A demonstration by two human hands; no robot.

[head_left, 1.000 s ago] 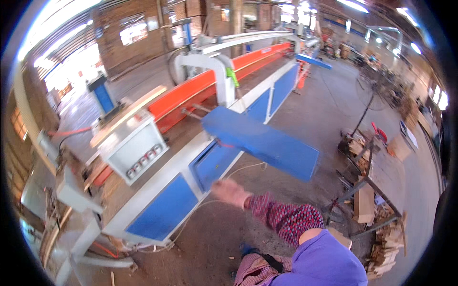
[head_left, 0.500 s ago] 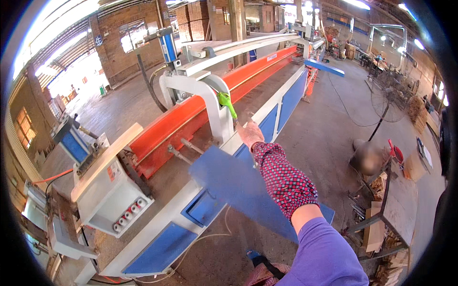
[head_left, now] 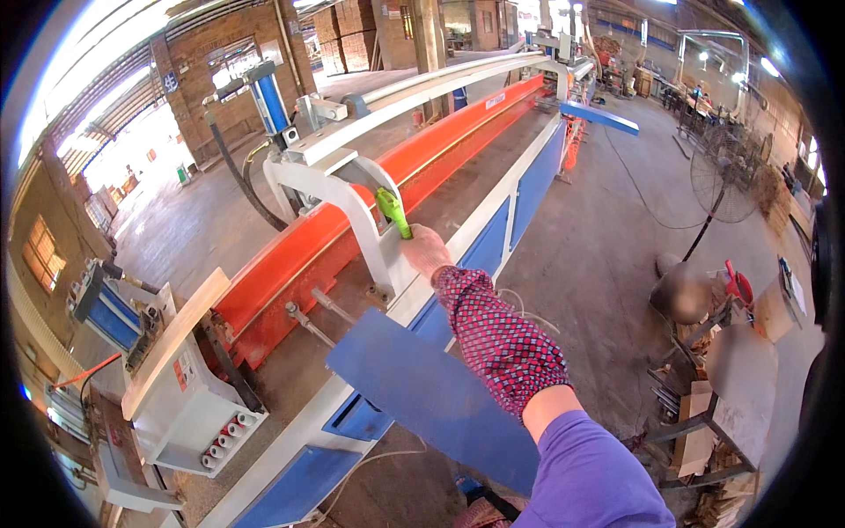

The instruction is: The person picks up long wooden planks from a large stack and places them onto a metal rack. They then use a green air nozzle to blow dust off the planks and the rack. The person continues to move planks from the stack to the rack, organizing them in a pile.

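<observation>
My right hand [head_left: 425, 250] reaches up and forward, its fingers closed at the lower end of a bright green tool [head_left: 393, 211] shaped like an air blow gun. The tool lies against the right leg of a white metal arch [head_left: 363, 218] on a long machine; whether it hangs there, I cannot tell. A red checked sleeve cover [head_left: 502, 339] wraps my forearm. Below the arm a flat blue panel [head_left: 414, 378] juts out from the machine's side. My left hand is out of view.
Through the arch runs a long orange beam [head_left: 290, 282]. A white box with several round knobs [head_left: 198, 400] stands at the near left. To the right are a table [head_left: 744, 387], a standing fan [head_left: 723, 185] and a blurred round shape [head_left: 682, 295]. A pale hose [head_left: 528, 312] curves near my forearm.
The view has shifted, moving the machine lower and to the left. My right hand has come closer around the green tool's lower end; the tool has stayed at the arch.
</observation>
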